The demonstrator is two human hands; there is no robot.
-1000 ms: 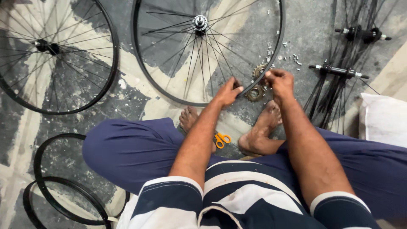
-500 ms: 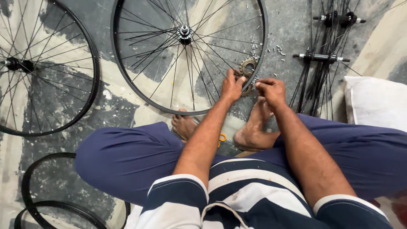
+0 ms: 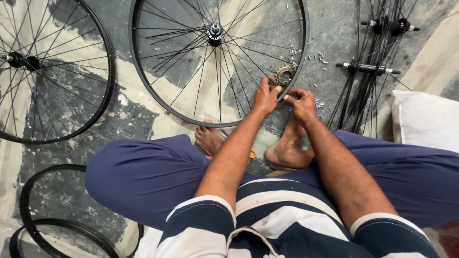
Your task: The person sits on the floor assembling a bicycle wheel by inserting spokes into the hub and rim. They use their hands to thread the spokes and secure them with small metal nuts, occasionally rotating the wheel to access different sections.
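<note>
A black spoked bicycle wheel (image 3: 158,102) lies flat on the floor in front of my crossed legs. My left hand (image 3: 264,96) and my right hand (image 3: 301,102) meet at its near right rim, fingers pinched together on something small that I cannot make out. A round metal sprocket (image 3: 285,75) rests on the rim just beyond my fingers. Small silver nipples (image 3: 316,101) lie scattered on the floor to the right of my hands.
A second spoked wheel (image 3: 103,91) lies at the left. Two hubs with loose spokes (image 3: 368,68) stand at the upper right. Bare black rims (image 3: 28,224) sit at the lower left. A white cushion (image 3: 425,119) is at the right. An orange-handled tool (image 3: 252,154) shows between my feet.
The view has shifted, so the wheel and my hands sit slightly lower and further right. Both hands stay pinched together at the wheel's rim beside the sprocket.
</note>
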